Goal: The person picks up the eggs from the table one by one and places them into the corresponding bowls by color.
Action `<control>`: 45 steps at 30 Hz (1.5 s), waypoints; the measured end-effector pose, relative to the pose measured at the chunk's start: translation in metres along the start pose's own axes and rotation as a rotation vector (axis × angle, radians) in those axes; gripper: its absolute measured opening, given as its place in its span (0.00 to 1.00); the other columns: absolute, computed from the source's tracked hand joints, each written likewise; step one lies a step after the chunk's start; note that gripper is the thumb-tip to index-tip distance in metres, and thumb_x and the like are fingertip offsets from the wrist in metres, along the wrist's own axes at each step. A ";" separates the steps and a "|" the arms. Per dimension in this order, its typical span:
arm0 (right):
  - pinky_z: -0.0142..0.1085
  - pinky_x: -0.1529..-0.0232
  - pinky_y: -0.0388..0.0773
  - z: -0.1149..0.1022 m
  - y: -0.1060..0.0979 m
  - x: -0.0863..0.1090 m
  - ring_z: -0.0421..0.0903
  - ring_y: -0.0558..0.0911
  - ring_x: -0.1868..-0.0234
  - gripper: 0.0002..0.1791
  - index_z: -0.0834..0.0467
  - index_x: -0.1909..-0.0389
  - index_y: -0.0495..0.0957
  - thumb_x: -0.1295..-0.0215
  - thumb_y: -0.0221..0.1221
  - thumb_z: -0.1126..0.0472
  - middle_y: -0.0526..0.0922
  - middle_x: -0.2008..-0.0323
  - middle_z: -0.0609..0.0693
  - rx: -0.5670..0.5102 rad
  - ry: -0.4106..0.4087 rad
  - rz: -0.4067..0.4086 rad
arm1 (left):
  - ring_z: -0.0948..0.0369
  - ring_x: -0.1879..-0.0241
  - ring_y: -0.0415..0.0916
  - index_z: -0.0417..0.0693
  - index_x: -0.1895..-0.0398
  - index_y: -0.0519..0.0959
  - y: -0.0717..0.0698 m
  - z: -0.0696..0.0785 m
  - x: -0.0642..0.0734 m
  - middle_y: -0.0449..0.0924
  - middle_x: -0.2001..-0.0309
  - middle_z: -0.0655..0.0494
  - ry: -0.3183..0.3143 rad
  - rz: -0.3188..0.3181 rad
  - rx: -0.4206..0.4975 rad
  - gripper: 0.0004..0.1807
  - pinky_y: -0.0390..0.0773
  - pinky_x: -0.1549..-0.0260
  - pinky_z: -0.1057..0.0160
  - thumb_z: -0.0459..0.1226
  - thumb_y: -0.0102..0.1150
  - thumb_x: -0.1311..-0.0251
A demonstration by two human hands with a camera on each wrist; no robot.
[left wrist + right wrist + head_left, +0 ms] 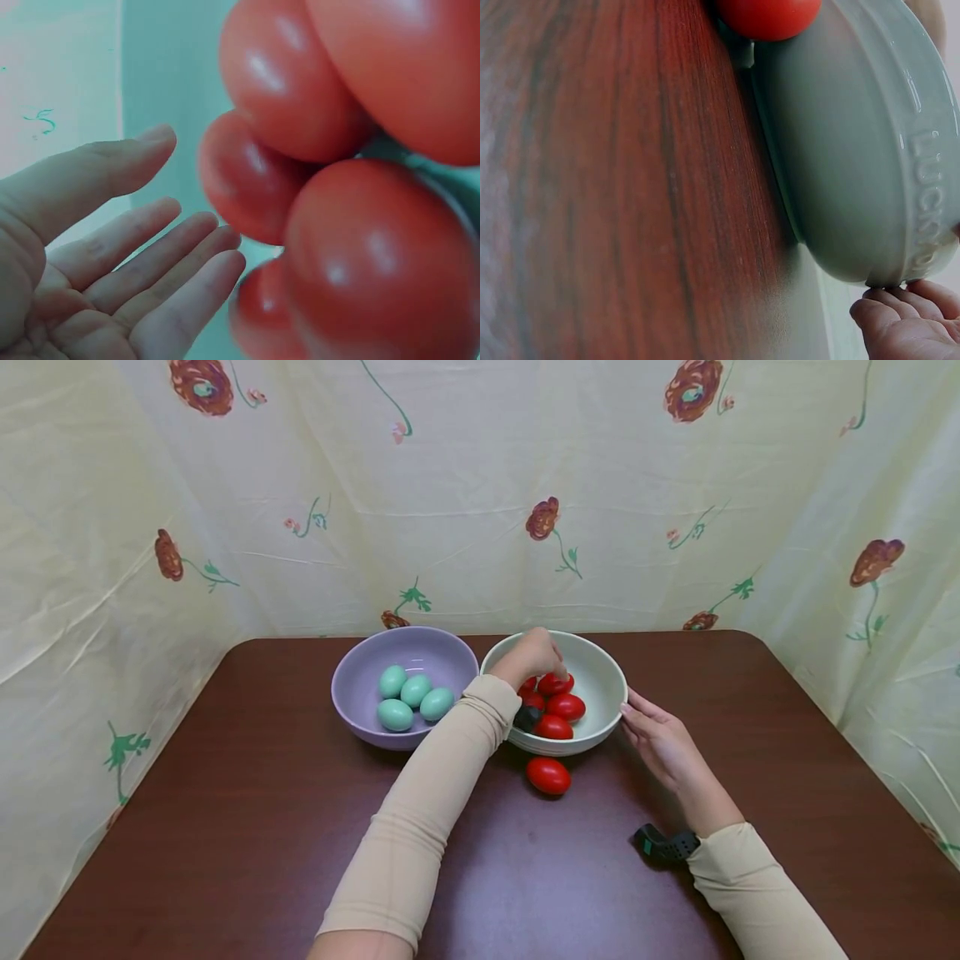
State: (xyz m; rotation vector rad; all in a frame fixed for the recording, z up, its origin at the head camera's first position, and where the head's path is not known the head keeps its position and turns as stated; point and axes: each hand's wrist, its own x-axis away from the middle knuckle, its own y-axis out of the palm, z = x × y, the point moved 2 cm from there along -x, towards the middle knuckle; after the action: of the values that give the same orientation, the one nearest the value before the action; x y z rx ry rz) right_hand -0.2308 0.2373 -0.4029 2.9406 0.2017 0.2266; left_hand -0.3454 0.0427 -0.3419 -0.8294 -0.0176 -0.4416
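Observation:
My left hand (534, 657) reaches down into the pale green bowl (606, 697), where several red eggs (566, 707) lie. In the left wrist view its fingers (187, 296) are extended and the thumb stands apart, with nothing between them. Close beside the fingertips are the red eggs (382, 262). My right hand (663, 743) touches the bowl's right side near the rim. Seen from the right wrist, the fingertips of that hand (915, 330) rest against the bowl's outer wall (840, 150). One red egg (548, 776) sits on the table just in front of the bowl.
A purple bowl (348, 693) holding several mint-green eggs (395, 715) stands left of the pale green one. Both are near the far edge of the dark wooden table (247, 827). Behind hangs a flower-patterned curtain (465, 543).

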 end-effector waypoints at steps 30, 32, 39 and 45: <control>0.39 0.23 0.45 -0.003 0.001 0.000 0.27 0.65 0.31 0.36 0.65 0.23 0.42 0.23 0.48 0.60 0.41 0.21 0.56 -0.010 -0.014 -0.019 | 0.57 0.43 0.80 0.47 0.43 0.82 -0.054 -0.028 0.111 0.85 0.46 0.52 0.139 0.100 0.198 0.23 0.77 0.40 0.59 0.40 0.70 0.43; 0.39 0.23 0.44 -0.003 0.001 0.000 0.27 0.64 0.30 0.36 0.65 0.23 0.42 0.23 0.48 0.60 0.41 0.21 0.56 -0.011 -0.009 -0.022 | 0.56 0.43 0.80 0.48 0.45 0.82 -0.054 -0.035 0.120 0.85 0.46 0.51 0.141 0.108 0.198 0.22 0.77 0.40 0.59 0.40 0.70 0.43; 0.40 0.22 0.44 0.000 -0.001 0.001 0.27 0.65 0.31 0.36 0.67 0.24 0.42 0.23 0.49 0.61 0.41 0.21 0.57 -0.030 -0.021 -0.027 | 0.53 0.43 0.81 0.47 0.44 0.83 -0.050 -0.053 0.146 0.85 0.45 0.50 0.160 0.124 0.206 0.22 0.79 0.42 0.58 0.39 0.70 0.43; 0.41 0.23 0.43 0.002 -0.001 0.000 0.20 0.75 0.44 0.38 0.68 0.24 0.41 0.24 0.50 0.60 0.40 0.21 0.57 -0.035 -0.034 -0.040 | 0.50 0.43 0.82 0.44 0.44 0.82 -0.044 -0.064 0.167 0.84 0.45 0.46 0.201 0.159 0.210 0.23 0.80 0.43 0.57 0.37 0.72 0.45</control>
State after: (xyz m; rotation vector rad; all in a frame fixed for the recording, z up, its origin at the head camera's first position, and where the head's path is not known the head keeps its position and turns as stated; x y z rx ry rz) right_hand -0.2304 0.2384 -0.4049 2.9002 0.2485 0.1728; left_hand -0.2201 -0.0916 -0.3238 -0.5726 0.1847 -0.3639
